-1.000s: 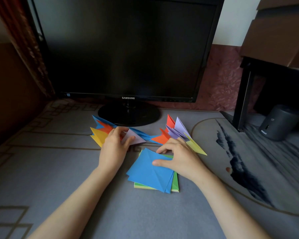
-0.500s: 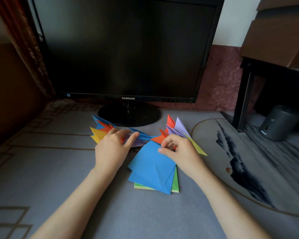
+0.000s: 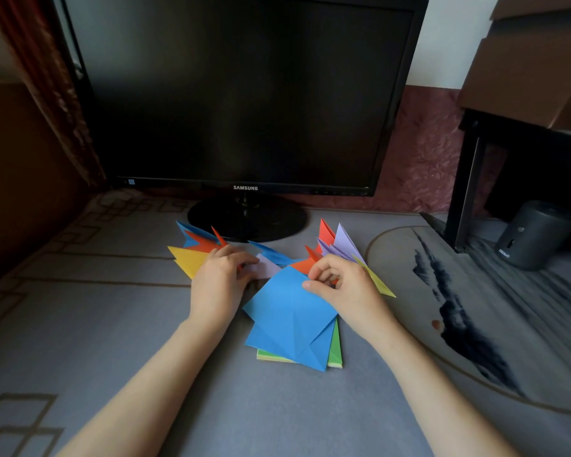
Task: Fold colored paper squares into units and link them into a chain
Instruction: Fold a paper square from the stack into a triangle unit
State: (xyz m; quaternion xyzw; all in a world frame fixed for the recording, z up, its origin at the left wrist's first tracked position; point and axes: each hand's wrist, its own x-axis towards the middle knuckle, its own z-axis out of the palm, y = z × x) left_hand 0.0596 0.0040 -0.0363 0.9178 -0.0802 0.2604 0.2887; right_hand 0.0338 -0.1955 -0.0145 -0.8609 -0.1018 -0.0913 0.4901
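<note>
Blue paper [image 3: 287, 318] lay atop the green stack [image 3: 335, 346], its far corner pinched by the right hand [image 3: 346, 291], fingers curled. The left hand [image 3: 218, 288] gripped a lilac unit [image 3: 269, 268] with bent fingers.

At the centre of the frame a creased blue paper square [image 3: 287, 311] lay tilted on a stack of green sheets [image 3: 335, 349] on the grey tabletop [image 3: 112, 324]. The right grip [image 3: 346, 288] pinched the blue square's upper corner between thumb and curled fingers. Just left of it, the left grip [image 3: 218, 282] rested on a row of folded units, its fingers bent over a lilac unit [image 3: 269, 267]; whether it pinched or only pressed could not be told. A yellow unit [image 3: 187, 260] poked out beyond its knuckles. Behind the right grip stood a fan of orange and lilac points [image 3: 340, 242]. A dark monitor [image 3: 244, 94] filled the upper centre, and a dark cylinder [image 3: 534, 235] sat at the right edge.
</note>
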